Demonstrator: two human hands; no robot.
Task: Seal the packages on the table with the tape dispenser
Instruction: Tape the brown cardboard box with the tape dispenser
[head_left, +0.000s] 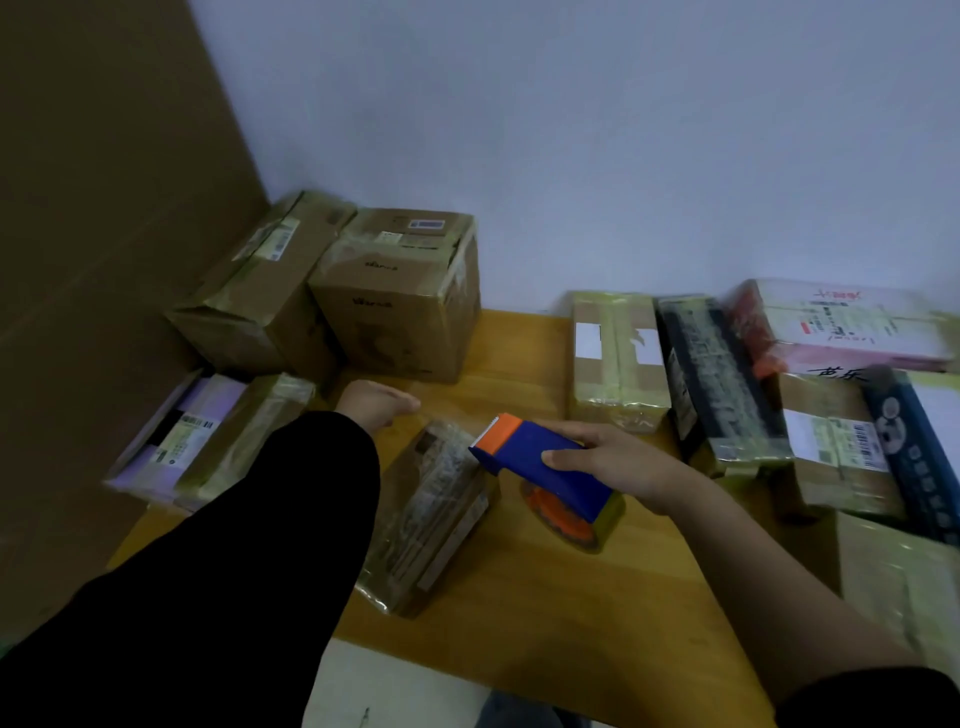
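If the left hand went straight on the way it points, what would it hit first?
Probably the large cardboard box standing by the wall, just beyond the left hand; only bare table seems to lie between them, though depth is hard to judge.

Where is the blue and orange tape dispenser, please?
Head view, centre: the tape dispenser is in the right hand, just right of the small taped brown package.

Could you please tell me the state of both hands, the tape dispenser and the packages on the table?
Left hand: relaxed, holds nothing.
Right hand: grips the tape dispenser.
Tape dispenser: orange end beside the middle package.
Middle package: lying flat, closed, wrapped in tape.
Big back box: closed, taped.
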